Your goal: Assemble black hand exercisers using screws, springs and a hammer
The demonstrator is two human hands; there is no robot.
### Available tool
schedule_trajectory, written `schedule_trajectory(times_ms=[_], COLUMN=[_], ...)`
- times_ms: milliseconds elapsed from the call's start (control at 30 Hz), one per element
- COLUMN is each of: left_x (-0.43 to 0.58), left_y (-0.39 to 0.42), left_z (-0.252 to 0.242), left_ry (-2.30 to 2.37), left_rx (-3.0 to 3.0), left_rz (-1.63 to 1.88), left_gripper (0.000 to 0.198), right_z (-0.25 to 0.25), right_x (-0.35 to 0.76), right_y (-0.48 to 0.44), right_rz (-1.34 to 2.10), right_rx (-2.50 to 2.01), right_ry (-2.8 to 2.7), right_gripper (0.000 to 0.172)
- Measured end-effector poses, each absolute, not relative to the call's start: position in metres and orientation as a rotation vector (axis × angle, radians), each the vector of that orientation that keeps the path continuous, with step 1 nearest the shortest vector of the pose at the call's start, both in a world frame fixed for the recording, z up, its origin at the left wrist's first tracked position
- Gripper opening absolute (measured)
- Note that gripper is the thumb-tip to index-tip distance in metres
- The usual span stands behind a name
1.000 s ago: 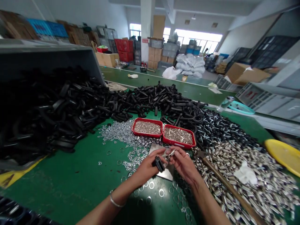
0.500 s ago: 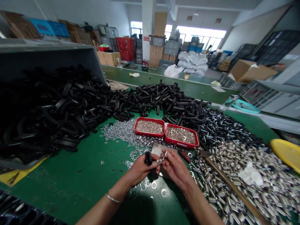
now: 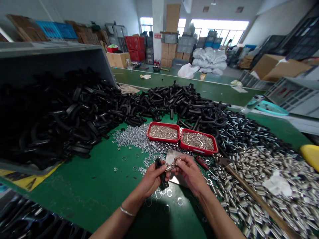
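My left hand (image 3: 152, 179) is wrapped round a black plastic handle-like part (image 3: 163, 183), which stands nearly upright in the fingers. Between my two hands lies a shiny, coil-like metal piece (image 3: 170, 167), its left end close to the thumb of my left hand. The fingers of my right hand (image 3: 191, 174) are pinched together on small metal parts at the piece's right end; their exact shape is too small to make out. Beneath both hands a flat metal plate (image 3: 178, 180) rests on the green table.
Two red trays (image 3: 179, 141) of small metal pins stand beyond my hands, near scattered washers (image 3: 134, 139). Black parts (image 3: 171, 99) heap at the back and in a grey crate (image 3: 108, 66). To the right are a hammer (image 3: 246, 187), a screwdriver (image 3: 202, 162) and metal sleeves (image 3: 239, 212).
The view has shifted slightly, so the scene sits further right. My right fingers have closed in on the metal piece, which now lies more level, and the black part has tilted.
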State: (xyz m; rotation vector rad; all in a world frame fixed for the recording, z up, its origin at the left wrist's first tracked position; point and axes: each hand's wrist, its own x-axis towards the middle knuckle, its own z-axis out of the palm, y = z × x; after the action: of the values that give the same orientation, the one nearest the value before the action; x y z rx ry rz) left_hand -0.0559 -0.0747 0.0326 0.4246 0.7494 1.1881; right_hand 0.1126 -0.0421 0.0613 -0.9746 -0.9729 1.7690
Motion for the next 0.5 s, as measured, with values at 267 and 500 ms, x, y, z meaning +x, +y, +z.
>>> schedule_trajectory(times_ms=[267,500], left_x=[-0.043,-0.051], left_y=[-0.077,-0.079], left_z=[0.035,0.037], left_ry=[0.974,0.984], left_rx=[0.518,0.660], left_rz=[1.308,1.235], left_gripper=[0.042,0.037], right_z=[0.051,0.046], right_x=[0.108,0.105], right_y=[-0.050,-0.052], right_rz=[1.684,2.007], right_rx=[-0.981,-0.798], right_ry=[-0.784,-0.598], right_gripper=[0.025,0.027])
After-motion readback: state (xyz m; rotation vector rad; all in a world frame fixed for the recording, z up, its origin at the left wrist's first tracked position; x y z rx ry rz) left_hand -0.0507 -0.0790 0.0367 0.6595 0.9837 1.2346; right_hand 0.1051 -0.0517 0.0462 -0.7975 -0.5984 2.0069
